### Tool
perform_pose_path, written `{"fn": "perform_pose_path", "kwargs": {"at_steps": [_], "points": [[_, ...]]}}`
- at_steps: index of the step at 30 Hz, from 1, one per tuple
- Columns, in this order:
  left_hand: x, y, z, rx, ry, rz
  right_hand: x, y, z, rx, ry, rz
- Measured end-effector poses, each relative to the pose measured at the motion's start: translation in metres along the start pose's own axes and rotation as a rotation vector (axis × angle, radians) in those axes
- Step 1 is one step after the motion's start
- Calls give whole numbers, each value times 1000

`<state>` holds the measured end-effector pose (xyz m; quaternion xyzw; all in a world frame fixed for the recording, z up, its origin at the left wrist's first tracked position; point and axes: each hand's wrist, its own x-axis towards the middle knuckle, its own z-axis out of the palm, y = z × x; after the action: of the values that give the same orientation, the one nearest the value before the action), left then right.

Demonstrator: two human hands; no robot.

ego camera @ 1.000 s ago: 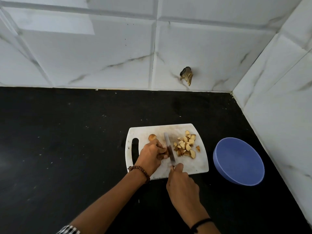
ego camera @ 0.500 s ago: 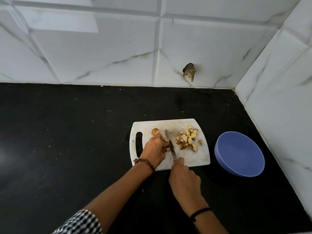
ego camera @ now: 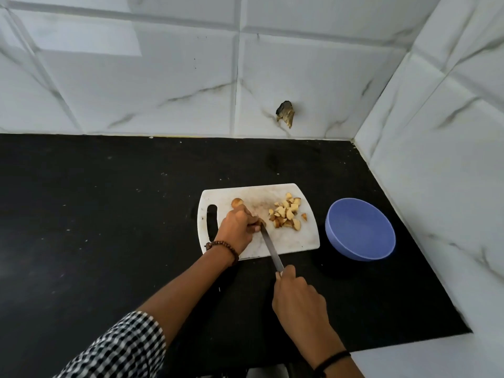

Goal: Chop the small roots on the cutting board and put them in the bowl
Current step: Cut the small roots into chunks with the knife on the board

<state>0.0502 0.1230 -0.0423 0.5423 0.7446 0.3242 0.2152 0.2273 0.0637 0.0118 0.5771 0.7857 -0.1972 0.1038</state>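
Note:
A white cutting board lies on the black counter. A pile of chopped root pieces sits on its right half. One whole brown root lies near the board's left side. My left hand pinches a small root against the board, mostly hidden under the fingers. My right hand grips the handle of a knife, and the blade tip meets the root by my left fingertips. An empty blue bowl stands right of the board.
The black counter runs far to the left. White marble-tile walls close the back and right sides. A broken hole marks the back wall. The counter's front edge shows at the lower right.
My right hand has drawn back toward me off the board, pulling the knife with it. The camera has tilted, so the board sits higher in view.

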Motion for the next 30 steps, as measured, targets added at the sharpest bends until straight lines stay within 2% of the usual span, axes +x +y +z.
{"fn": "perform_pose_path", "kwargs": {"at_steps": [8, 17, 30], "points": [[-8, 2, -1, 38, 63, 16, -14, 6, -12, 71, -63, 22], [-12, 9, -8, -98, 116, -115, 18, -3, -13, 91, 82, -94], [-8, 6, -8, -267, 121, -167, 33, -16, -15, 69, 10, -67]]}}
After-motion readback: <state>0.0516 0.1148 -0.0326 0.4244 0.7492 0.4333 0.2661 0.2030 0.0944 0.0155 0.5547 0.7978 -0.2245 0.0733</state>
